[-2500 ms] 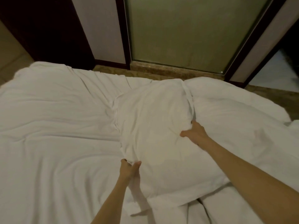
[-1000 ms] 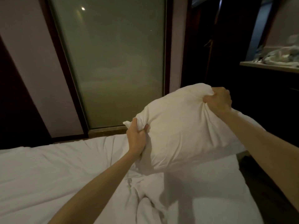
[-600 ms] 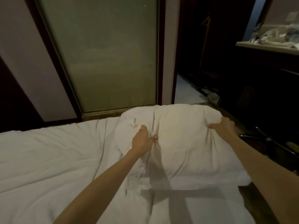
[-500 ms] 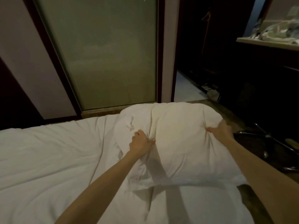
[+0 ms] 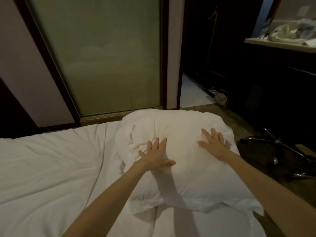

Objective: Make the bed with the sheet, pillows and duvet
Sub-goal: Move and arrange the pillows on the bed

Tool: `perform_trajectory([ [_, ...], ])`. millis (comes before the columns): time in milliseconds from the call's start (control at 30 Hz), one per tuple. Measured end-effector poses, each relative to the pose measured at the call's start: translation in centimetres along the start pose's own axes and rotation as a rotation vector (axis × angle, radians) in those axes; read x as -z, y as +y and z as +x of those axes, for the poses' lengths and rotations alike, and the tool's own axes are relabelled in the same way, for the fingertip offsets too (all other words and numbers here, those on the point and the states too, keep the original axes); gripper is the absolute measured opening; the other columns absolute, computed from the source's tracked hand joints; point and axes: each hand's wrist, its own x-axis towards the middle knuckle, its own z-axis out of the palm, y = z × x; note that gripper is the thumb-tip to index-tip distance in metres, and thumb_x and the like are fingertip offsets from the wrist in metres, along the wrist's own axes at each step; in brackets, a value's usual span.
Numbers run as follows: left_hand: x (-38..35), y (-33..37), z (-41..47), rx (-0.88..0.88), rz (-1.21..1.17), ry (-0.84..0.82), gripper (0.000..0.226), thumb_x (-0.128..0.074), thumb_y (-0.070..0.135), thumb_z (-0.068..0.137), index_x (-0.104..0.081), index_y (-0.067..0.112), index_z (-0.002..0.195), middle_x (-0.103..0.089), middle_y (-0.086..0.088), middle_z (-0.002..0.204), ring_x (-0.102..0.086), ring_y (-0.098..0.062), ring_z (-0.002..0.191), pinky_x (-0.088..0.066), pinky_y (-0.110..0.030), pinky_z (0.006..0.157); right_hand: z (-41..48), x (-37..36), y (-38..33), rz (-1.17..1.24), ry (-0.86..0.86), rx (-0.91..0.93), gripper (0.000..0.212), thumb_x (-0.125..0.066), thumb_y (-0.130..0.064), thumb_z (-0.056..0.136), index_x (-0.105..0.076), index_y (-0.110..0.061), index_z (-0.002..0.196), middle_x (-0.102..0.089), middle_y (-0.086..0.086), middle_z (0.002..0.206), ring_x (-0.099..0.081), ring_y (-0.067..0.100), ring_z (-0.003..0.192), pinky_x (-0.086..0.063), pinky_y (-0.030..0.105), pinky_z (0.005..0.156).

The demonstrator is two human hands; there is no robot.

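We had the pillow (image 5: 189, 170) lying on the bed (image 5: 51, 182), at the bed's right end, with its far edge reaching the bed's far side. Our left hand (image 5: 154, 156) rested flat on the pillow's left half, its fingers (image 5: 163, 143) straight and spread and the thumb pointing toward the pillow's middle, gripping nothing. Creases in the pillow fanned out just beyond the fingertips. Our right hand (image 5: 214, 145) lay on the pillow's right half, likewise open, with the fingers spread and pressed against the fabric near the pillow's right edge. The two hands were apart, with a plump bare stretch of pillow between them. The pillow's loose near hem trailed onto the bedding (image 5: 71, 151), which spread rumpled and white to the left of the pillow; we could not tell whether it was sheet or duvet. Beyond the pillow stood a frosted glass panel (image 5: 111, 57) in a dark frame. On the floor to the right of the pillow lay the chrome legs of a chair base (image 5: 277, 146). Far beyond the pillow and to its right, a pale worktop (image 5: 273, 45) carried a heap of crumpled cloth (image 5: 290, 29).
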Motion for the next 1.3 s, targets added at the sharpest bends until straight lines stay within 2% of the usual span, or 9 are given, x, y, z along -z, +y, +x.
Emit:
perform_trajectory([
  [233, -3.1, -2.7, 0.2, -0.023, 0.012, -0.097, 0.100, -0.054, 0.068, 0.080, 0.014, 0.039, 0.148, 0.021, 0.005, 0.158, 0.015, -0.030, 0.146, -0.004, -0.072, 0.107, -0.2, -5.3, 0.6, -0.073, -0.040, -0.012, 0.068, -0.017, -0.063, 0.093, 0.016, -0.039, 0.147, 0.023, -0.002, 0.157, 0.018, 0.027, 0.146, 0.007, 0.053, 0.115],
  [500, -3.8, -5.6, 2.8, -0.044, -0.016, -0.206, 0.097, -0.047, 0.071, 0.082, 0.017, 0.039, 0.147, 0.026, 0.006, 0.156, 0.015, -0.028, 0.146, -0.004, -0.071, 0.107, 2.3, -6.9, -0.8, -0.098, -0.069, -0.059, 0.067, -0.020, -0.062, 0.094, 0.015, -0.042, 0.147, 0.023, -0.002, 0.157, 0.015, 0.027, 0.146, 0.003, 0.053, 0.116],
  [767, -4.7, -6.0, 3.9, -0.046, -0.014, -0.228, 0.093, -0.042, 0.071, 0.084, 0.020, 0.040, 0.146, 0.029, 0.008, 0.155, 0.016, -0.026, 0.146, -0.004, -0.070, 0.106, 3.3, -7.0, -0.6, -0.089, -0.117, -0.083, 0.067, -0.022, -0.064, 0.093, 0.012, -0.044, 0.147, 0.022, -0.004, 0.157, 0.014, 0.026, 0.146, 0.003, 0.052, 0.116],
  [933, -6.0, -5.9, 3.3, -0.021, -0.037, -0.130, 0.093, -0.039, 0.073, 0.084, 0.019, 0.036, 0.147, 0.028, 0.006, 0.156, 0.018, -0.023, 0.145, 0.003, -0.066, 0.109, 3.2, -7.5, -0.4, -0.104, -0.080, -0.087, 0.067, -0.018, -0.064, 0.093, 0.015, -0.042, 0.147, 0.022, -0.002, 0.157, 0.014, 0.027, 0.146, 0.003, 0.052, 0.116],
  [1000, -6.8, -5.8, 2.2, -0.001, -0.059, -0.062, 0.091, -0.036, 0.072, 0.085, 0.016, 0.032, 0.149, 0.024, 0.004, 0.157, 0.017, -0.020, 0.146, 0.007, -0.060, 0.112, 2.9, -8.0, -0.3, -0.115, -0.048, -0.087, 0.068, -0.016, -0.064, 0.093, 0.016, -0.040, 0.147, 0.023, -0.001, 0.157, 0.015, 0.028, 0.146, 0.004, 0.052, 0.116],
  [1100, -7.7, -6.2, 0.4, 0.024, -0.058, 0.061, 0.087, -0.029, 0.073, 0.086, 0.009, 0.028, 0.151, 0.015, 0.004, 0.159, 0.009, -0.017, 0.147, 0.005, -0.050, 0.116, 2.4, -8.2, -0.1, -0.123, -0.013, -0.066, 0.069, -0.014, -0.065, 0.091, 0.016, -0.038, 0.148, 0.022, 0.001, 0.157, 0.014, 0.029, 0.146, 0.004, 0.053, 0.116],
  [1200, -8.6, -6.7, -1.0, 0.037, -0.095, 0.155, 0.103, -0.008, 0.087, 0.067, 0.001, 0.029, 0.152, 0.005, 0.006, 0.160, 0.001, -0.013, 0.147, -0.001, -0.043, 0.117, 2.0, -8.0, -0.1, -0.098, 0.006, -0.062, 0.068, -0.016, -0.064, 0.093, 0.012, -0.037, 0.149, 0.020, 0.002, 0.158, 0.013, 0.030, 0.146, 0.004, 0.053, 0.116],
  [1233, -8.7, -6.7, -1.6, 0.053, -0.122, 0.173, 0.105, -0.006, 0.088, 0.065, -0.003, 0.029, 0.152, 0.001, 0.006, 0.161, -0.001, -0.012, 0.147, -0.003, -0.042, 0.117, 1.9, -7.9, -0.1, -0.087, 0.012, -0.061, 0.068, -0.016, -0.063, 0.093, 0.010, -0.036, 0.150, 0.019, 0.002, 0.158, 0.013, 0.030, 0.146, 0.004, 0.053, 0.116],
  [1300, -9.1, -6.9, -2.7, 0.079, -0.177, 0.191, 0.091, -0.021, 0.079, 0.079, -0.007, 0.027, 0.152, -0.001, 0.006, 0.161, -0.002, -0.012, 0.147, -0.006, -0.040, 0.117, 1.4, -7.9, -0.2, -0.085, 0.079, -0.046, 0.068, -0.016, -0.063, 0.093, 0.005, -0.034, 0.151, 0.014, 0.003, 0.159, 0.009, 0.030, 0.146, 0.002, 0.053, 0.117],
])
